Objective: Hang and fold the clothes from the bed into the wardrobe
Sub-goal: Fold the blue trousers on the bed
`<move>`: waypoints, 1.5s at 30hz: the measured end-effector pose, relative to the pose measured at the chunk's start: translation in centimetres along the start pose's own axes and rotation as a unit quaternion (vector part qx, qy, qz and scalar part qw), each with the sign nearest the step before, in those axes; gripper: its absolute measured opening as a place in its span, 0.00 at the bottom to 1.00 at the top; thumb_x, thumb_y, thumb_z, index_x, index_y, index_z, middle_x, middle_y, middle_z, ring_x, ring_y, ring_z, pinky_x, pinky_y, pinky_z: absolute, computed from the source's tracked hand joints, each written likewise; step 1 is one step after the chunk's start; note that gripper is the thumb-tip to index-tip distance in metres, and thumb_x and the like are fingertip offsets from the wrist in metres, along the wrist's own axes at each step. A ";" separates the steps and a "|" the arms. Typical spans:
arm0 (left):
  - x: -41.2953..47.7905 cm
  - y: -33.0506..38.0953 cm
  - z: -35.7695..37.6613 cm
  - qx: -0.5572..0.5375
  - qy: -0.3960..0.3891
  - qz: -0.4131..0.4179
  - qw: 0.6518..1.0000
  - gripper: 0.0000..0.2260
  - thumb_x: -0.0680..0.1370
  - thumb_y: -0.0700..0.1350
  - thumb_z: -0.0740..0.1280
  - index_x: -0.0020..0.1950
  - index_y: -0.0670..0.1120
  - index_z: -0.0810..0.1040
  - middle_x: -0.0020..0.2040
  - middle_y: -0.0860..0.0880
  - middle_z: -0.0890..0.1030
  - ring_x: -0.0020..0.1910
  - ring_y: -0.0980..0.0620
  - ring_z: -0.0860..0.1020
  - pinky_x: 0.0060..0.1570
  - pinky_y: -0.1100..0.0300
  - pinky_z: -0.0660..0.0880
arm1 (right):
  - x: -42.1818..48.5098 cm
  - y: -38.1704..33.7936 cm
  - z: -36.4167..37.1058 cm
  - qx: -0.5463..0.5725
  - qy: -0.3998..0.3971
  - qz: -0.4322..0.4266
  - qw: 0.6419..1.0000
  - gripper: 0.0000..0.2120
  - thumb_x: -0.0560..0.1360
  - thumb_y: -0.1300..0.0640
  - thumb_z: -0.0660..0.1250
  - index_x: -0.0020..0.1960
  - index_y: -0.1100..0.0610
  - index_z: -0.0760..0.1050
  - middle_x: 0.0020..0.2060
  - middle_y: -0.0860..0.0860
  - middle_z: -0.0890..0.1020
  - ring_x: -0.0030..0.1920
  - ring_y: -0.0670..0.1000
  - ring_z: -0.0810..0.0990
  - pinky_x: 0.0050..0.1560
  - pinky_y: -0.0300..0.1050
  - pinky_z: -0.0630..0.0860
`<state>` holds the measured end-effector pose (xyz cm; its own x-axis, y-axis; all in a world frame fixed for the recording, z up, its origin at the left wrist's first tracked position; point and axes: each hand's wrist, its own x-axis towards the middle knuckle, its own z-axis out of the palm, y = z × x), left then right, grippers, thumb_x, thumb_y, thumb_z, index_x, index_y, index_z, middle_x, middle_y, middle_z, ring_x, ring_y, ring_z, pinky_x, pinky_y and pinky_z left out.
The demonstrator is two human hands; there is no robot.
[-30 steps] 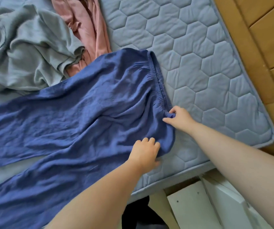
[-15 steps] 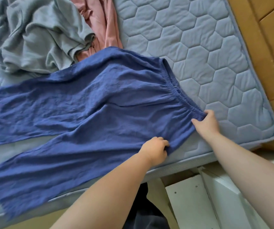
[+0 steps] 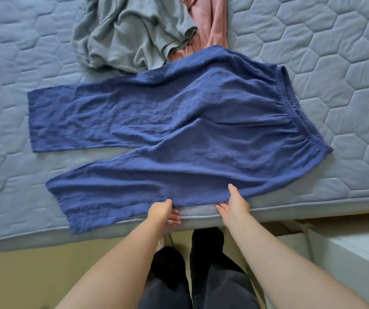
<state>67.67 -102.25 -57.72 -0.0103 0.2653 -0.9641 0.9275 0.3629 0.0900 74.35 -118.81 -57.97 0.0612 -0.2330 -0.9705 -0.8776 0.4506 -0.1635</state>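
Head view, looking down over the bed edge: the quilted blue-grey mattress with hexagon stitching (image 3: pixel 12 108) is filling the far left. One pair of blue crinkled-cloth trousers (image 3: pixel 179 134) is lying flat on it. Their long axis is running left to right across the bed. The two leg hems are pointing left and the gathered elastic waistband is sitting at the right end. The two legs are splaying apart toward the left, with a wedge of mattress showing between them. The nearer leg is lying along the near edge of the mattress, and its hem corner is hanging a little over the side.

The left hand (image 3: pixel 163 212) is gripping the near edge of that leg, its fingers curled under the cloth. Beyond it, touching the far side of the trousers, one crumpled grey knit garment (image 3: pixel 134 34) is sitting in a heap. Just right of that, one pink garment (image 3: pixel 214 25) is lying partly under both the grey one and the trousers. That is making three pieces of clothing on the bed in all.

The right hand (image 3: pixel 232 204) is holding the same near edge a little further along. Its thumb is lying on top of the fabric and its fingers are tucked below the edge, pinching it.

Below the hands, the person's legs in dark trousers (image 3: pixel 212 275) are standing on a pale yellowish floor (image 3: pixel 23 275). At the lower right, one white boxy piece of furniture (image 3: pixel 346 253) is standing beside the bed.
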 end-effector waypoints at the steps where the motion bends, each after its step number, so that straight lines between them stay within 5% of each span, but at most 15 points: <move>1: 0.2 -0.6 -1.7 -0.040 0.019 -0.015 0.999 0.13 0.79 0.41 0.56 0.41 0.35 0.74 0.30 0.39 0.79 0.24 0.45 0.77 0.28 0.58 0.75 | -0.5 1.5 0.9 0.011 -0.036 0.020 0.999 0.32 0.75 0.50 0.69 0.73 0.61 0.62 0.70 0.61 0.68 0.67 0.60 0.71 0.65 0.52 0.71; 3: 0.5 -1.3 -4.6 -0.183 0.026 -0.049 0.982 0.09 0.78 0.43 0.58 0.47 0.37 0.73 0.43 0.37 0.80 0.36 0.41 0.80 0.35 0.55 0.76 | -1.3 4.2 2.6 0.012 -0.090 0.050 0.995 0.34 0.76 0.50 0.67 0.75 0.63 0.58 0.73 0.62 0.63 0.71 0.60 0.66 0.69 0.52 0.66; 6: 1.2 -1.8 -8.3 -0.431 0.006 -0.034 0.901 0.16 0.80 0.47 0.59 0.66 0.41 0.69 0.65 0.39 0.72 0.64 0.41 0.73 0.60 0.53 0.72 | -2.2 7.7 4.4 -0.030 -0.138 0.057 0.988 0.29 0.78 0.50 0.64 0.73 0.62 0.61 0.70 0.62 0.68 0.69 0.59 0.70 0.67 0.52 0.67; 10: 1.8 -1.8 -13.0 -0.566 0.022 -0.010 0.824 0.15 0.80 0.44 0.62 0.67 0.44 0.70 0.69 0.44 0.72 0.66 0.46 0.73 0.64 0.53 0.70 | -3.5 11.6 6.0 -0.152 -0.098 -0.020 0.983 0.23 0.78 0.49 0.65 0.66 0.63 0.70 0.54 0.59 0.80 0.48 0.54 0.81 0.45 0.45 0.76; 12: 2.3 -1.9 -15.7 -0.587 0.025 -0.005 0.809 0.14 0.80 0.43 0.63 0.66 0.44 0.72 0.66 0.44 0.76 0.64 0.46 0.75 0.62 0.52 0.73 | -3.8 12.6 6.6 -0.150 -0.102 -0.030 0.983 0.24 0.78 0.50 0.65 0.68 0.63 0.68 0.59 0.60 0.78 0.54 0.55 0.80 0.51 0.47 0.76; 14: 2.7 -2.1 -18.5 -0.595 0.035 0.009 0.803 0.14 0.81 0.43 0.63 0.66 0.44 0.72 0.64 0.45 0.77 0.63 0.46 0.75 0.59 0.50 0.74 | -4.2 12.6 7.5 -0.087 -0.106 -0.004 0.991 0.25 0.78 0.50 0.65 0.71 0.60 0.66 0.65 0.59 0.74 0.63 0.57 0.75 0.61 0.51 0.72; 19: 3.2 -3.2 -24.8 -0.586 0.087 0.054 0.804 0.12 0.81 0.41 0.59 0.64 0.45 0.73 0.42 0.48 0.78 0.50 0.47 0.79 0.48 0.52 0.76 | -5.6 10.7 9.7 0.086 -0.100 -0.008 0.991 0.17 0.79 0.55 0.64 0.67 0.57 0.70 0.63 0.56 0.77 0.61 0.57 0.77 0.53 0.54 0.75; 23: 2.4 -4.0 -28.0 -0.584 0.133 0.074 0.797 0.12 0.81 0.41 0.57 0.62 0.46 0.74 0.51 0.48 0.78 0.48 0.48 0.77 0.43 0.53 0.75 | -7.8 11.0 9.8 0.006 -0.098 -0.087 0.991 0.18 0.80 0.56 0.61 0.68 0.57 0.69 0.60 0.57 0.78 0.52 0.57 0.78 0.53 0.55 0.75; 26: 1.7 -3.2 -29.0 -0.557 0.181 0.090 0.805 0.12 0.81 0.43 0.58 0.62 0.42 0.74 0.54 0.45 0.79 0.44 0.48 0.78 0.36 0.55 0.77 | -9.7 10.6 10.1 -0.019 -0.023 -0.162 0.986 0.14 0.76 0.59 0.64 0.62 0.58 0.71 0.55 0.57 0.79 0.45 0.56 0.80 0.45 0.54 0.79; 33: 0.5 4.3 -30.1 -0.427 0.293 0.141 0.844 0.16 0.81 0.45 0.57 0.63 0.38 0.76 0.60 0.41 0.78 0.57 0.42 0.77 0.51 0.56 0.75 | -13.7 5.6 15.1 -0.039 -0.001 -0.235 0.971 0.14 0.75 0.61 0.66 0.60 0.58 0.70 0.56 0.58 0.79 0.43 0.56 0.82 0.43 0.51 0.81; 37: 0.2 12.7 -31.9 -0.488 0.188 0.153 0.838 0.11 0.81 0.42 0.58 0.61 0.41 0.74 0.59 0.43 0.77 0.51 0.44 0.78 0.36 0.52 0.78 | -15.1 0.9 20.0 -0.128 -0.057 -0.229 0.963 0.08 0.80 0.59 0.59 0.57 0.60 0.71 0.58 0.59 0.79 0.39 0.54 0.81 0.42 0.50 0.76; 39: -0.2 17.3 -33.2 -0.492 0.125 0.167 0.845 0.14 0.82 0.41 0.58 0.66 0.40 0.70 0.61 0.43 0.76 0.56 0.43 0.78 0.40 0.52 0.79 | -16.1 -1.5 22.7 -0.185 -0.085 -0.216 0.955 0.07 0.81 0.58 0.56 0.48 0.59 0.70 0.60 0.59 0.78 0.50 0.56 0.81 0.47 0.49 0.75; 42: -1.0 23.3 -34.2 -0.469 0.077 0.184 0.860 0.18 0.80 0.40 0.60 0.70 0.40 0.68 0.65 0.43 0.73 0.60 0.42 0.75 0.47 0.50 0.80 | -17.0 -5.1 26.7 -0.218 -0.106 -0.225 0.944 0.08 0.82 0.58 0.55 0.53 0.59 0.71 0.61 0.59 0.77 0.58 0.56 0.79 0.51 0.51 0.74; 45: -1.2 26.9 -33.6 -0.535 -0.042 0.249 0.806 0.19 0.83 0.45 0.53 0.75 0.46 0.63 0.73 0.46 0.67 0.67 0.41 0.71 0.60 0.45 0.73 | -16.3 -7.2 29.9 -0.212 -0.172 -0.247 0.930 0.11 0.83 0.57 0.53 0.61 0.59 0.70 0.68 0.58 0.71 0.67 0.54 0.72 0.64 0.51 0.69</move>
<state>80.10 -62.76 -45.74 0.3301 0.5714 -0.7514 -0.0448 0.8046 0.5922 93.91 -92.55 -46.24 0.5915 0.0009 -0.8063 -0.8058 -0.0348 -0.5911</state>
